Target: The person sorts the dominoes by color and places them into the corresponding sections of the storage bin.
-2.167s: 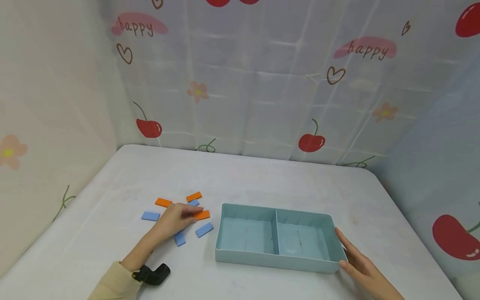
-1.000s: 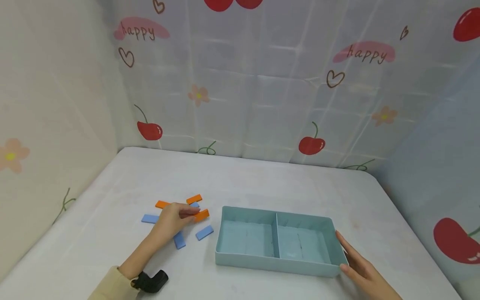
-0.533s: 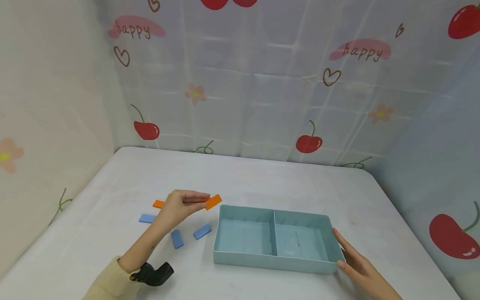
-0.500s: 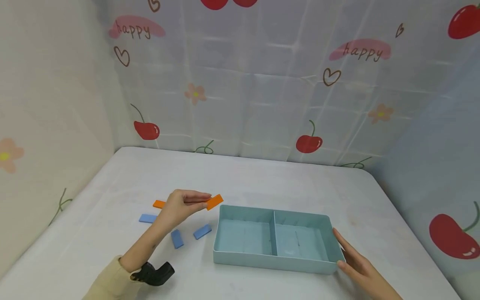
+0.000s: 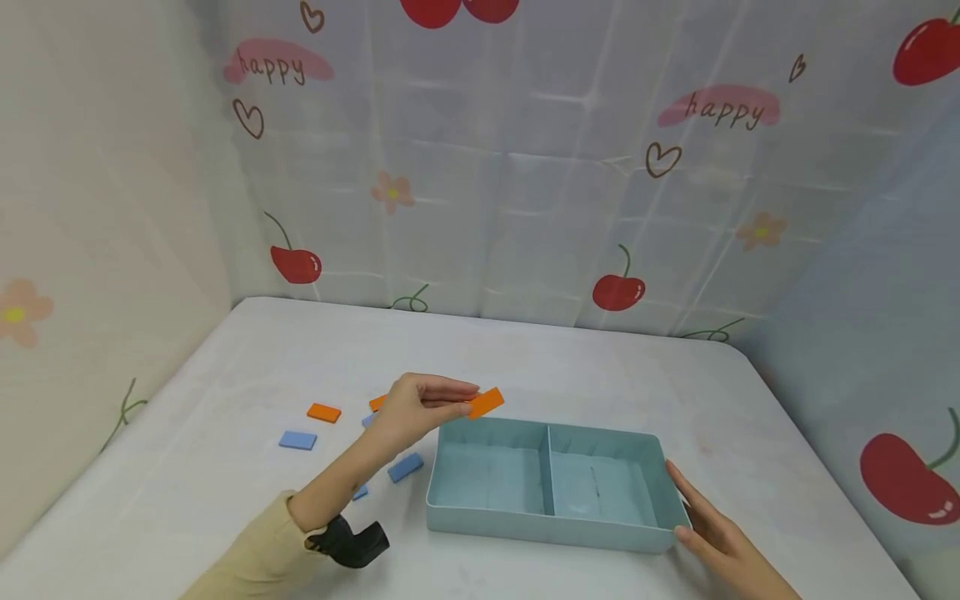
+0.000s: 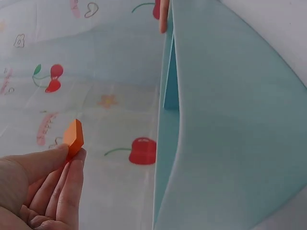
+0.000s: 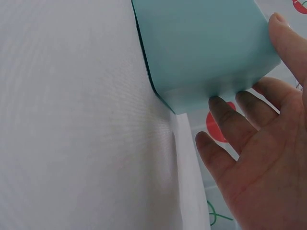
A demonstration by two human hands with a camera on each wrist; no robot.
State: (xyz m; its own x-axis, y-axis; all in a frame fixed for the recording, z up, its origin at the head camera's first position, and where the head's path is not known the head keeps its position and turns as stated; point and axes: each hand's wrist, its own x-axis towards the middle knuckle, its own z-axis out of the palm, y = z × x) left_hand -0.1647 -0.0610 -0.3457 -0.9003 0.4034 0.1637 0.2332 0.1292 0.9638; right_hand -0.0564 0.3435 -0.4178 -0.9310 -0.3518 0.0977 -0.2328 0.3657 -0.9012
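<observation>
In the head view my left hand (image 5: 420,406) pinches a flat orange rectangular block (image 5: 487,402) between thumb and fingers, above the back left corner of a pale teal two-compartment box (image 5: 555,528). The left wrist view shows the same orange block (image 6: 74,138) at the fingertips, apart from the box wall (image 6: 230,115). My right hand (image 5: 716,533) holds the box's right end, its thumb at the front corner. Up close in the right wrist view, fingertips (image 7: 218,103) touch the teal wall (image 7: 201,43). Both compartments look bare inside.
Left of the box, a loose orange block (image 5: 324,413) and a blue block (image 5: 297,440) lie on the white table (image 5: 570,358). Another blue block (image 5: 406,467) lies near the box's left end. More blocks are partly hidden behind my left arm. Cherry-print curtains (image 5: 487,167) surround the table.
My left hand has lifted the orange block from among the other pieces and carried it right, to the box's back left corner. My right hand has stayed at the box.
</observation>
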